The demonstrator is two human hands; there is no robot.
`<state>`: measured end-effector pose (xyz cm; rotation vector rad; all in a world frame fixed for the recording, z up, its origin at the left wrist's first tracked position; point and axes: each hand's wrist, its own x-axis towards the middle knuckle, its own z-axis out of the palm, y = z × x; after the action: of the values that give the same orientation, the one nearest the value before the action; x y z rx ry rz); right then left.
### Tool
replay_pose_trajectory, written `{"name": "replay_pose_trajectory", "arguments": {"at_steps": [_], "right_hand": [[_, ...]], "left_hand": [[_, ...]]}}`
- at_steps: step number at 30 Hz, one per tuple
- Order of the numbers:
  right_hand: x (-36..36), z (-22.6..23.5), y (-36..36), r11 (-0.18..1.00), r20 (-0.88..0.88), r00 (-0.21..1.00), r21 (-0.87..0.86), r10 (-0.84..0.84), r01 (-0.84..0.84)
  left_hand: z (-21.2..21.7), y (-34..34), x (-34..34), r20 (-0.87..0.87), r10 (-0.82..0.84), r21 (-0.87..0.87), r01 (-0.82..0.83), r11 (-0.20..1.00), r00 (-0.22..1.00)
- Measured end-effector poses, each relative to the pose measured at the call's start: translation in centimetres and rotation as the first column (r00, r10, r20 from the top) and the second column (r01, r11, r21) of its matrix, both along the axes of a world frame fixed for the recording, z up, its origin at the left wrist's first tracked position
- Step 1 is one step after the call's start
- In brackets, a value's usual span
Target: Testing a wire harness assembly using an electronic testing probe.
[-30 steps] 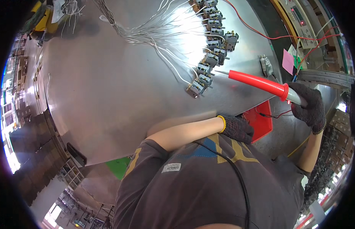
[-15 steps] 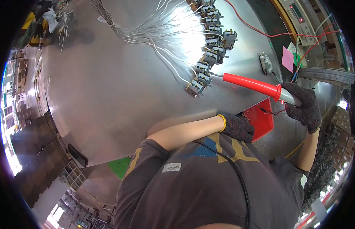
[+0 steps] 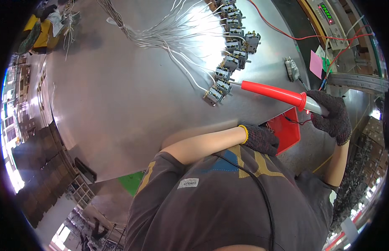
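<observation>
My right hand (image 3: 334,115), in a dark knit glove, grips the grey rear end of a red test probe (image 3: 271,93). The probe's thin metal tip points left and meets the edge of a small grey switch-like part (image 3: 223,86) near the lower end of a row. Several such parts run up the table, joined to a bundle of white wires (image 3: 148,39). My left hand (image 3: 261,139), gloved with a yellow cuff, lies low in front of my body beside a red bin (image 3: 288,136). Its fingers are mostly hidden, and I see nothing held in it.
A metal-topped table (image 3: 119,92) spreads ahead. An instrument with a lit green display (image 3: 326,12) stands at the far right, with red cables (image 3: 299,39) running from it. A grey plug (image 3: 292,69) and a pink paper (image 3: 315,65) lie on the right. Another person's dark sleeve shows at upper left.
The probe has shifted slightly left, its tip now lower along the row. The instrument's display has gone from red to green digits. At upper left, the other person's arm has moved.
</observation>
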<state>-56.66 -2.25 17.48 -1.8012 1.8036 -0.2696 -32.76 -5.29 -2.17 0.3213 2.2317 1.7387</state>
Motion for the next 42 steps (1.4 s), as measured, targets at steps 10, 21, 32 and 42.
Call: {"name": "replay_pose_trajectory", "arguments": {"at_steps": [10,21,32,42], "right_hand": [[0.1,0.1,0.1,1.0,0.009,1.0,-0.02,0.013,-0.013],[1.3,1.2,0.8,1.0,0.031,0.999,0.01,0.01,-0.01],[2.1,1.0,0.6,0.999,0.006,1.0,0.051,0.016,-0.017],[2.0,0.6,0.7,0.999,0.028,0.999,0.02,0.044,-0.045]], "left_hand": [[-1.3,0.3,0.0,-0.206,-0.041,-0.068,0.028,0.997,0.978],[-0.3,-0.2,0.1,-0.011,-0.022,-0.015,0.021,1.0,1.0],[1.2,-0.7,0.3,0.075,-0.009,-0.027,0.011,1.0,0.997],[1.2,-0.6,0.3,0.06,-0.024,-0.046,0.027,0.999,0.998]]}}
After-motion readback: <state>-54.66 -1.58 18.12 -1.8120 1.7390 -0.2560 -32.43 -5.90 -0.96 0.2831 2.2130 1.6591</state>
